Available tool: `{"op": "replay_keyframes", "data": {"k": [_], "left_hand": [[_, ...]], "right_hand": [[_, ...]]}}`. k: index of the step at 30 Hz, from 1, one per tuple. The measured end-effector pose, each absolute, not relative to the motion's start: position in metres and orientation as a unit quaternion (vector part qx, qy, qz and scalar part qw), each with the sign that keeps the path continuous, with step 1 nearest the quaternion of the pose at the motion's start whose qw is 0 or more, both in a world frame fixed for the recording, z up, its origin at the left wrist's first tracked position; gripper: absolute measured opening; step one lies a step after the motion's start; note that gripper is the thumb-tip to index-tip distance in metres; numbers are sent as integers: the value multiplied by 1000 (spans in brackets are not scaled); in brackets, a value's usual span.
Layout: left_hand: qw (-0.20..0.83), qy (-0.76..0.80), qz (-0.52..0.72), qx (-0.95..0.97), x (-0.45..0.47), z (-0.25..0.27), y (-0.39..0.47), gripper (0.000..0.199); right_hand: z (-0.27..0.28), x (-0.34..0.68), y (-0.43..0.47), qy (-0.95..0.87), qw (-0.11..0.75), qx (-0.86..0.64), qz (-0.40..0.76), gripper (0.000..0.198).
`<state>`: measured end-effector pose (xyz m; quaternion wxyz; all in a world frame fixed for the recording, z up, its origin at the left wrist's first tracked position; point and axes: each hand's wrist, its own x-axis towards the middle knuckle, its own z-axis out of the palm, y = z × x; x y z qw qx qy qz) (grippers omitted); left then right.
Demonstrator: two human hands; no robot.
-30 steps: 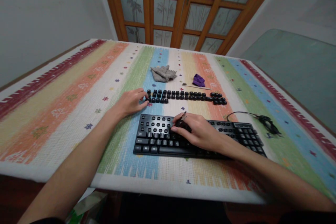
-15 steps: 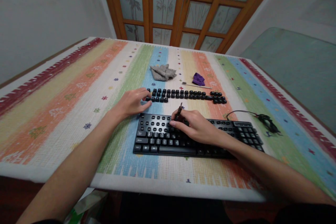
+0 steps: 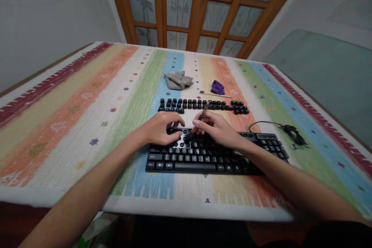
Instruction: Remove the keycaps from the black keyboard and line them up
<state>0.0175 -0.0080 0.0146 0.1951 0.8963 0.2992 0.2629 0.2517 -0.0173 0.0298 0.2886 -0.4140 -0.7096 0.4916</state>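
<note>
A black keyboard point(image 3: 197, 166) lies on the table in front of me, with keycaps off its upper rows at the left and the small stems showing. My right hand point(image 3: 216, 127) is over the middle of the keyboard, pinching a slim pen-like tool point(image 3: 205, 109). The tool's dark tip points down and left at the bare key area; its exact kind I cannot make out. Over the keyboard's upper left corner is my left hand point(image 3: 162, 127), thumb and fingers apart, nothing visible in it. Behind the hands, loose black keycaps point(image 3: 194, 104) stand in rows.
A grey cloth point(image 3: 178, 81) and a purple cloth point(image 3: 217, 87) lie farther back. Near them is a thin rod with a small brush-like head point(image 3: 216, 94). The coiled keyboard cable point(image 3: 293, 135) rests at the right. A striped tablecloth point(image 3: 95, 124) covers the table.
My left hand has moved from the left end of the loose keycaps toward me, onto the keyboard's upper left. The right hand's tool now slants with its tip down to the left.
</note>
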Motion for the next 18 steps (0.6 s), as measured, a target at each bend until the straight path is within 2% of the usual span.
{"op": "replay_keyframes", "data": {"k": [6,14,18], "left_hand": [[250,295,295,874,27,20,-18,30],[202,303,362,858,38,20,-22,14],[215,315,367,848,40,22,-23,13]], "right_hand": [[36,255,-13,-640,340,-440,529,30],[31,256,-15,-546,386,-431,606,36],[28,257,-18,-528,406,-426,612,36]]}}
